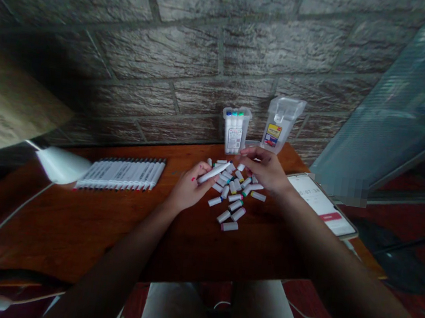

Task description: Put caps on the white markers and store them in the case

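Note:
In my left hand (189, 186) is a white marker (214, 171), gripped low on its barrel with the bare end pointing up and to the right. A small red mark shows on the back of that hand. My right hand (265, 169) hovers over the far right of a loose pile of white marker caps (235, 198), its thumb and fingertips pinched together. Whatever the pinch may hold is hidden; a white cap shows just beneath the fingertips. The caps carry coloured ends and lie scattered between and below both hands.
Left of the hands lies a row of capless markers (121, 172). Against the brick wall stand a clear case with several capped markers (235, 131) and a clear lidded box (280, 126). A phone (323, 206) lies right; a lamp (60, 163) stands left.

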{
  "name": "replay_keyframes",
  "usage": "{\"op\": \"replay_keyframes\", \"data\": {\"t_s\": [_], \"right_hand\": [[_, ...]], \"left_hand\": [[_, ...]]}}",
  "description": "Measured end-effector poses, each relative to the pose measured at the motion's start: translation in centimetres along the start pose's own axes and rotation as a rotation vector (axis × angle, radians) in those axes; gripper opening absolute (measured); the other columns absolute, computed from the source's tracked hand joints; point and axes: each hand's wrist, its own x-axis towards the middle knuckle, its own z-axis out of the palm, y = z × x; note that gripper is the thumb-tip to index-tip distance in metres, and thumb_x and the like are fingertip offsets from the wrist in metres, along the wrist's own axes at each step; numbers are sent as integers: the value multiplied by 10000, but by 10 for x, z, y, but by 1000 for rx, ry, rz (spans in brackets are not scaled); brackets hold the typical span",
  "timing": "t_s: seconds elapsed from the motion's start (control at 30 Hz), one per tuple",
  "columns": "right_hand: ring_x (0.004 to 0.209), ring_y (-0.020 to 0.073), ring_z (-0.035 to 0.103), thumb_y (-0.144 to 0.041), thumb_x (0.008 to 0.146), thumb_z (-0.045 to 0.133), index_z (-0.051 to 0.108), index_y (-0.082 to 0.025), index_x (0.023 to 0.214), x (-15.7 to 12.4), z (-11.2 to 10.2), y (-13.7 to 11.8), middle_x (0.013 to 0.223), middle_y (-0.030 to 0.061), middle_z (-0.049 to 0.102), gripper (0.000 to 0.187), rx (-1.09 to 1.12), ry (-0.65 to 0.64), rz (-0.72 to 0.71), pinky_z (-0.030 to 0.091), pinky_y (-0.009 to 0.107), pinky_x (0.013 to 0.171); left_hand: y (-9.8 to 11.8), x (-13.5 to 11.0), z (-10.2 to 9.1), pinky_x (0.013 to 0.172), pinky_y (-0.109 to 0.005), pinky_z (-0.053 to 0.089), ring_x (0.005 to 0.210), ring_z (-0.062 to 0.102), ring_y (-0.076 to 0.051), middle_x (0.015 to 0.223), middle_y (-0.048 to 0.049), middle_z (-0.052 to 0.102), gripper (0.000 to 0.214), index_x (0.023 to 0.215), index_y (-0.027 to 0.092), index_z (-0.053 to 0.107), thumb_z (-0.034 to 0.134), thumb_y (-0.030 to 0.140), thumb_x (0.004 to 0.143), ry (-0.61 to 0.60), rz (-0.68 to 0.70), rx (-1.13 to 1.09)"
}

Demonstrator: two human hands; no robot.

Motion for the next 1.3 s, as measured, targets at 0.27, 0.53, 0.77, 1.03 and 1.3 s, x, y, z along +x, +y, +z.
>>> {"op": "replay_keyframes", "data": {"t_s": [0.27,0.53,0.77,1.03,1.3], "right_hand": [[444,61,397,-425,616,847,649,-172,713,1,7,2,529,-54,516,335,177,152,113,302,208,405],[355,62,259,-593,700,775,499,-213,598,-5,19,4,412,-84,362,480,111,151,174,164,244,366],[391,82,300,-705,676,742,472,-227,592,-6,19,2,457,-57,411,555,34,166,121,218,267,395],[447,93,360,-712,664,750,517,-220,634,-6,19,1,486,-68,393,545,-10,173,24,284,261,431],[485,95,411,-621,732,754,563,-205,664,-8,20,1,531,-54,466,462,14,128,-6,315,257,463]], "left_hand": [[11,0,-5,680,-234,435,702,589,-129,785,8,666,226,921,186,637,546,386,974,-7,-8,133],[5,-1,-3,754,-266,465,791,619,-157,865,-16,650,139,948,205,519,546,340,966,-3,20,168],[12,-1,-6,680,-251,444,709,611,-148,799,-6,667,198,930,199,598,543,384,976,-39,6,216],[13,-2,-6,654,-233,435,684,619,-134,792,-6,694,287,898,188,657,503,410,994,-75,-7,208],[14,-2,-5,683,-248,469,769,677,-170,899,-41,749,280,994,184,691,538,417,979,-82,-13,206]]}}
